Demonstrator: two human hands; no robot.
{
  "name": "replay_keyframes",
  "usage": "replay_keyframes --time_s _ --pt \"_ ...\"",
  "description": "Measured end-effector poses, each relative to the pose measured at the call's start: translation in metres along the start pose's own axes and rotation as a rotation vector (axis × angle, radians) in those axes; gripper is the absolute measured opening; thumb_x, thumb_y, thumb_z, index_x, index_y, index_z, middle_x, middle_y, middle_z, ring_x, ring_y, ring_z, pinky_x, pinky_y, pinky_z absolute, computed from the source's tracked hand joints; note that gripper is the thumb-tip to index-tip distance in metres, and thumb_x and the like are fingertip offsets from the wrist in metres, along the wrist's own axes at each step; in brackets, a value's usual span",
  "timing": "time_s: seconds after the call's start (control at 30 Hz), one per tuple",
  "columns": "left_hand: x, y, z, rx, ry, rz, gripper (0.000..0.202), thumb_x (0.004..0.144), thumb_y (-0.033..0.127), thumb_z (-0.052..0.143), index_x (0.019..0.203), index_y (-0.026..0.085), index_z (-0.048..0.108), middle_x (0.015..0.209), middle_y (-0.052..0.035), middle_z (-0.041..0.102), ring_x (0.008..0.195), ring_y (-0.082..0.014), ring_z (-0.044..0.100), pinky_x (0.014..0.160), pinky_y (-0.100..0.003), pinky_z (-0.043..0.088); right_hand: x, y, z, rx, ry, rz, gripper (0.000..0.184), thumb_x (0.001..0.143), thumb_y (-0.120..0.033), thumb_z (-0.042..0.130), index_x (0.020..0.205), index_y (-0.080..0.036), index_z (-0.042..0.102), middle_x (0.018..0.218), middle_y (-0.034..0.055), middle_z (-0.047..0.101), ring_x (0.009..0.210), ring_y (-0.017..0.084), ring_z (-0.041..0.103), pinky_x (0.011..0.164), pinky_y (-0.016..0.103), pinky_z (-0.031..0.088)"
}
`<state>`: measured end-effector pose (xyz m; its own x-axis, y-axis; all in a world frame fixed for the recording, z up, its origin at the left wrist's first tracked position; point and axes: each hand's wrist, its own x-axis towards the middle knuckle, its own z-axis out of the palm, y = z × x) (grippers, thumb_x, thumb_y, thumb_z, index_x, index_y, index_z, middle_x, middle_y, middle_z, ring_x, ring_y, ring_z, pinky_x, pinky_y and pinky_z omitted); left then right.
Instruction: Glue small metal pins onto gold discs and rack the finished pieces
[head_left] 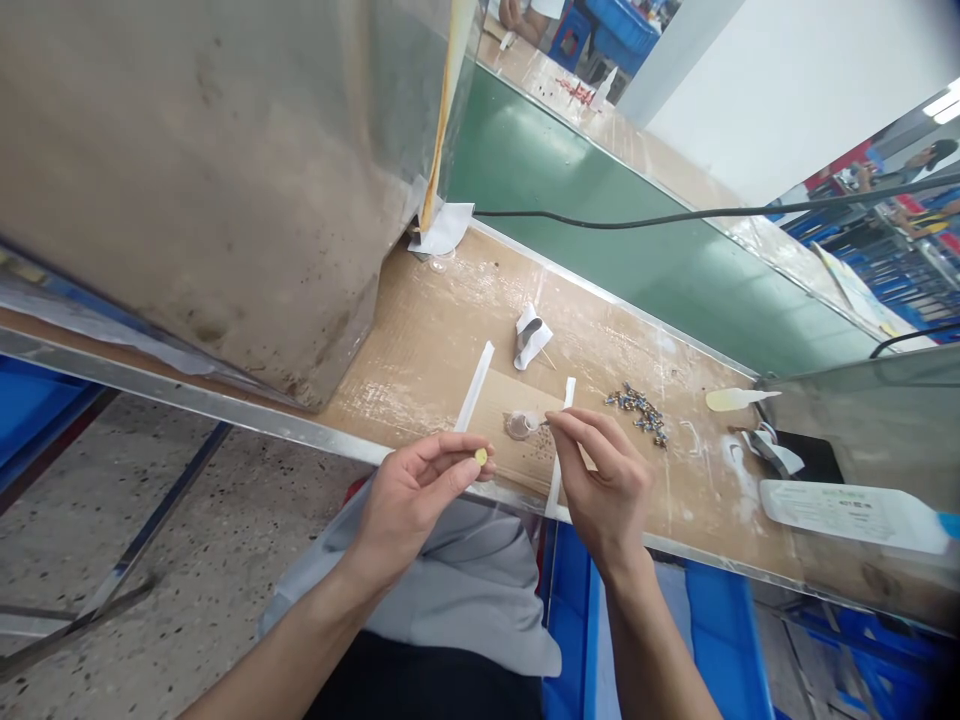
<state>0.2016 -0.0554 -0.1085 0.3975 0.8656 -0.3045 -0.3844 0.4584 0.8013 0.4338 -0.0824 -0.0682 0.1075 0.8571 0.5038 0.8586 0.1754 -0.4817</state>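
A small round yellow piece (481, 457) is pinched between the thumb and fingers of my left hand (420, 490), just off the table's front edge. My right hand (606, 470) is closed in a pinch on a thin dark-tipped stick, whose tip points left toward a small clear dish (519, 425). The dish sits on a cardboard sheet (506, 390) held by white tape strips. Most of the stick is hidden by my fingers. To the right of that hand lies a loose pile of small blue and metallic parts (639, 410).
A crumpled white paper (531, 338) with a dark patch lies behind the dish. At the right are a yellowish squeeze bottle (739, 400) and a large white bottle (855, 515) on its side. A metal box (225, 200) stands left; a black cable (675, 214) crosses above the table.
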Motion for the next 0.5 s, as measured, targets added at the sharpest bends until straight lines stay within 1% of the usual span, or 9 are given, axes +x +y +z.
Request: replay_keyframes --time_s 0.23,0.4,0.5 --pt "-0.0004 0.001 0.0008 0.009 0.007 0.003 0.02 0.103 0.033 0.09 0.121 0.024 0.09 0.109 -0.0051 0.09 0.105 -0.0225 0.087 0.1 -0.03 0.068 0.0012 -0.0012 -0.0001 0.016 0.04 0.053 0.019 0.111 -0.018 0.073 0.116 -0.03 0.087 0.115 0.0031 0.084 0.107 0.022 0.082 0.093 0.038 0.064" --pt "0.0013 0.0001 0.0005 -0.004 0.008 0.003 0.019 0.103 0.034 0.09 0.12 0.024 0.09 0.108 -0.0046 0.089 0.103 -0.0218 0.086 0.1 -0.029 0.068 0.0023 0.0007 0.0016 0.031 0.029 0.067 0.019 0.112 -0.019 0.072 0.115 -0.029 0.087 0.114 0.003 0.085 0.106 0.022 0.082 0.092 0.038 0.064" --pt "0.0011 0.0004 0.0011 -0.029 0.01 0.007 0.022 0.102 0.033 0.09 0.123 0.025 0.089 0.111 -0.0043 0.089 0.102 -0.0206 0.086 0.1 -0.029 0.067 0.0029 0.002 0.0 0.015 0.052 0.081 0.019 0.111 -0.018 0.072 0.114 -0.029 0.088 0.114 0.0025 0.085 0.105 0.022 0.082 0.092 0.037 0.063"
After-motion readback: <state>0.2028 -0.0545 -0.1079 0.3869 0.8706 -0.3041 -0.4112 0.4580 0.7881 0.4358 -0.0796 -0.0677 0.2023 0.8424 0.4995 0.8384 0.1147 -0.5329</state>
